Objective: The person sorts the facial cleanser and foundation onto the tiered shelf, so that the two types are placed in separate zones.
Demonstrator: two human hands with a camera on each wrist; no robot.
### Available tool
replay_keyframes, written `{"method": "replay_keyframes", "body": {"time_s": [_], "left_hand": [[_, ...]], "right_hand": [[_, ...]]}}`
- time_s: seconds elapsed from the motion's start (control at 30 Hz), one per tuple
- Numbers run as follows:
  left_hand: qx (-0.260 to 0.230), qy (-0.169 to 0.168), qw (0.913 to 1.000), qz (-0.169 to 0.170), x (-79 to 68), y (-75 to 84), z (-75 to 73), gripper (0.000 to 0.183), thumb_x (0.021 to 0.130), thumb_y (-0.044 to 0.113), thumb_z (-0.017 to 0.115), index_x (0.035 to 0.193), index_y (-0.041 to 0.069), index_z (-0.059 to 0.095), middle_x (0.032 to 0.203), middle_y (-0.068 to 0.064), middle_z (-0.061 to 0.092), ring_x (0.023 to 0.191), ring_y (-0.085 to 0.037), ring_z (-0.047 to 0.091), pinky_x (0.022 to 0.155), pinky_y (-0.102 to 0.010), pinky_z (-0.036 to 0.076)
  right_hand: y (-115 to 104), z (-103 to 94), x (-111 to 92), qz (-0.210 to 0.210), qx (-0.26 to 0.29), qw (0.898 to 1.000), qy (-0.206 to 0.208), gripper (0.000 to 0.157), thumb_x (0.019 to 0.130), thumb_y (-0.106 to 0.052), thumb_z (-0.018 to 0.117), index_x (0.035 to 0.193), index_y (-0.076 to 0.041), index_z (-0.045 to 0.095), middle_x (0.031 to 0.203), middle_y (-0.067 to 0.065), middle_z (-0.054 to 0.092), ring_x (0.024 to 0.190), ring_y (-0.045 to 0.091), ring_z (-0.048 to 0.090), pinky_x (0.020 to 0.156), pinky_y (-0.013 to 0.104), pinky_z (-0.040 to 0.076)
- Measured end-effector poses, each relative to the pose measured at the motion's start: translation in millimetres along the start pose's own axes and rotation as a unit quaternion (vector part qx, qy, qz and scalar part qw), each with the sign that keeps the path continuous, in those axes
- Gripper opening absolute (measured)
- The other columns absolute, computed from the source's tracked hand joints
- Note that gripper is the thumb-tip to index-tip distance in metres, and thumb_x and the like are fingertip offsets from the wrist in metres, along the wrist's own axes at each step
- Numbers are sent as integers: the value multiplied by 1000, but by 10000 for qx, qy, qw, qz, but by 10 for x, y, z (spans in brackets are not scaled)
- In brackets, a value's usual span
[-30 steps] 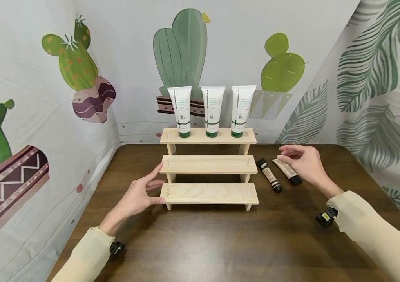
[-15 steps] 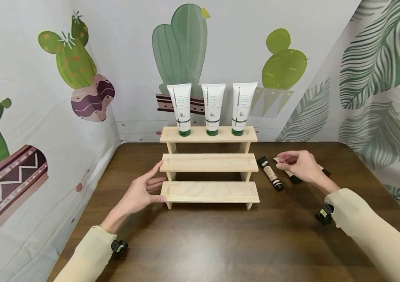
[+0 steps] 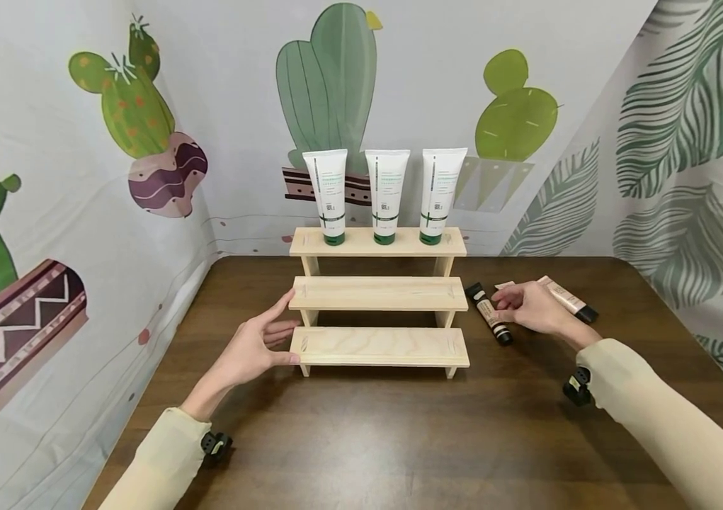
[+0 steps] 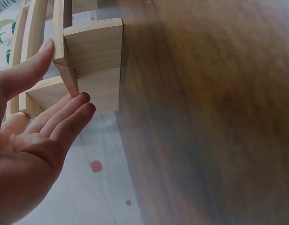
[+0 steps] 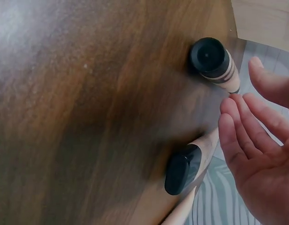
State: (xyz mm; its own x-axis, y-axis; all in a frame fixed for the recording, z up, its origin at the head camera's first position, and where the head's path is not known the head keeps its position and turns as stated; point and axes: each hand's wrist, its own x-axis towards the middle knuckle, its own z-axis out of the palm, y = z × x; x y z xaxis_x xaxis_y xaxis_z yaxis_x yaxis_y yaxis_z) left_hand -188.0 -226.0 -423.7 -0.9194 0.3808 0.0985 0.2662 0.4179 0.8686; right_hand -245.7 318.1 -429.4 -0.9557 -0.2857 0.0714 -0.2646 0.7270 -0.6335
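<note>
My left hand [image 3: 253, 350] rests on the left end of a three-tier wooden display stand [image 3: 377, 343]. Its thumb touches the bottom step and its index fingertip reaches the middle step's edge. In the left wrist view, the fingers lie fairly straight against the stand. On the table, to the stand's right, lies a beige tube with black ends [image 3: 488, 315]. My right hand [image 3: 536, 308] hovers at that tube with relaxed fingers and holds nothing. The right wrist view shows the tube's black cap [image 5: 209, 56] just beyond the fingertips. A second beige tube [image 5: 205, 145] is mostly covered by this hand in the head view.
Three white tubes with green caps, the middle one [image 3: 385, 198] among them, stand upright on the top step. A third beige tube [image 3: 561, 296] with a black cap lies right of my right hand. A cactus-print cloth [image 3: 240, 106] hangs behind the brown table [image 3: 367, 439].
My right hand has moved left and slightly toward me, from over the second tube to the tube nearest the stand. The third tube has come into view. My left hand stays on the stand.
</note>
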Motion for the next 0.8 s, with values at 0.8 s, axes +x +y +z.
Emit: {"method": "replay_keyframes", "body": {"time_s": [0.8], "left_hand": [[277,101,9994,-169,-14,96,28,116,78,-7,90,169,26,27,137,-31,63,125,-44,64,104,-50,51]], "right_hand": [[-60,3,25,179,170,9960,-858,43,83,-4,87,117,15,69,89,10,70,78,18,66,64,26,53]]}}
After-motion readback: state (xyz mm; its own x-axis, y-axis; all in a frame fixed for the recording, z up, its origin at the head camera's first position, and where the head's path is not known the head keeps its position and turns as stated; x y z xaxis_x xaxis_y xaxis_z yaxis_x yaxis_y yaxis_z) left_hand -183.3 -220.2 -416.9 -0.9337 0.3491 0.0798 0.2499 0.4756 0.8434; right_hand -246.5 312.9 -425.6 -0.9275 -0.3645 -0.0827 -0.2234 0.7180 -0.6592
